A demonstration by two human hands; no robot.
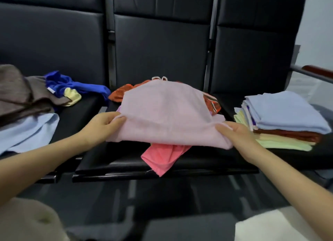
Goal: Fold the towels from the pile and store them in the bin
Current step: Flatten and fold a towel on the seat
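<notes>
Head view, sole camera. Pale pink towel lies on the middle seat of a black bench, directly ahead of the person and between both hands. Its long axis runs left to right, and the near edge is raised off the seat. Left hand pinches the near left corner, thumb on top. Right hand pinches the near right corner in the same way. Both hands are about equally near the cloth; neither has the advantage. Judgement: a fold is in hand, and the next move would carry the near edge away from the person, toward the seat back.

Count, as far as visible:
- One pink towel held.
- One brighter coral-pink towel beneath it, hanging over the seat front.
- One orange cloth behind, partly hidden; whether the patterned piece at the right belongs to it cannot be told.
- One loose pile on the left seat: brown, blue, yellow and light blue pieces.
- One folded stack on the right seat, several layers, exact number unclear.
- Bin: none visible.
</notes>
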